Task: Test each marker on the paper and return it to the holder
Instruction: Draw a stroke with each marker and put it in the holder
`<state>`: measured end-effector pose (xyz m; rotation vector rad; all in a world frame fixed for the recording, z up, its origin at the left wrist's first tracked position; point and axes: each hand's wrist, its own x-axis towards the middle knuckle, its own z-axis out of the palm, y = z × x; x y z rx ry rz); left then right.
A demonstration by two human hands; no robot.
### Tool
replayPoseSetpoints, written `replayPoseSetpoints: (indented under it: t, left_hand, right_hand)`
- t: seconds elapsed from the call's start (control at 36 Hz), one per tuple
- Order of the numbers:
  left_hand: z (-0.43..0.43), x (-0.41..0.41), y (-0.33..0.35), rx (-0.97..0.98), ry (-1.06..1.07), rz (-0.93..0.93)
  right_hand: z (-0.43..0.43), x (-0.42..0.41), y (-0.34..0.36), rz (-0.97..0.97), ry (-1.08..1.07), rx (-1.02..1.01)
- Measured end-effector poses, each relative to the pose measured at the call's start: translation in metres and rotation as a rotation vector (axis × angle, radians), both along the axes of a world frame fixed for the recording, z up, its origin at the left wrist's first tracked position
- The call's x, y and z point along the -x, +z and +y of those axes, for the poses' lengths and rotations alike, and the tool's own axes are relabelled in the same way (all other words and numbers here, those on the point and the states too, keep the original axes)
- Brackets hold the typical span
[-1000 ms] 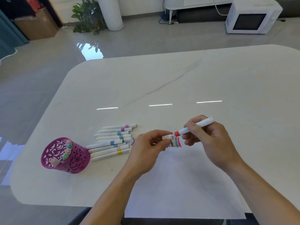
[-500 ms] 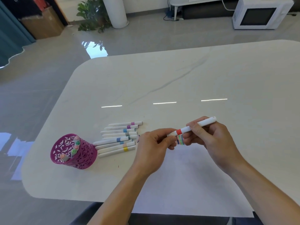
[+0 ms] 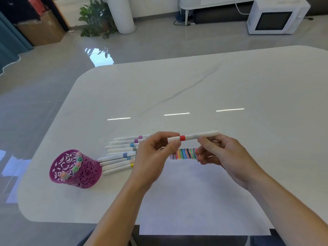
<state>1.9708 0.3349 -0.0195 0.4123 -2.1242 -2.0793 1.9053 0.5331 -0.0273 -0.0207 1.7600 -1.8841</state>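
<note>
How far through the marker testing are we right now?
Done: about five stored markers stand in the purple holder, and coloured strokes line the paper. In hand: the left hand and right hand pinch the red-banded marker. Left: the row of loose markers lying beside the holder.

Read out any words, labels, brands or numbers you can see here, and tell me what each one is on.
No text here can be read.
red-banded marker: only a colour band, no print visible.
paper: only colour strokes, no words.
microwave: any brand or label is too small to read.
</note>
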Motion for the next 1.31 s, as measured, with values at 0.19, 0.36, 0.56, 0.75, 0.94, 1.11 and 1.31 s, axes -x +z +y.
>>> replayPoseSetpoints:
  t: [0.19,0.36,0.56,0.75,0.94,1.11,1.31]
  left_hand:
    - [-0.022,-0.007,0.012,-0.067,0.21,0.064]
    - [-0.04,-0.022,0.022,0.248,0.335,0.188]
    - [-0.069,-0.041,0.032,0.783,0.492,0.345]
    - [-0.104,-0.061,0.039,0.941,0.656,0.417]
    - [-0.134,-0.079,0.042,0.954,0.718,0.33]
    - [-0.145,-0.087,0.034,0.932,0.596,0.064]
    - [-0.149,-0.088,0.027,0.922,0.635,-0.151]
  right_hand:
    - [0.006,0.006,-0.006,0.028,0.093,-0.32]
    - [0.002,0.001,-0.014,0.086,0.238,-0.53]
    - [-0.008,-0.012,-0.018,0.059,0.408,-0.615]
    - [-0.012,-0.014,-0.021,0.098,0.419,-0.668]
    - [-0.01,-0.015,-0.022,0.112,0.413,-0.666]
    - [-0.01,-0.015,-0.024,0.137,0.417,-0.671]
    - [-0.011,-0.013,-0.027,0.145,0.41,-0.674]
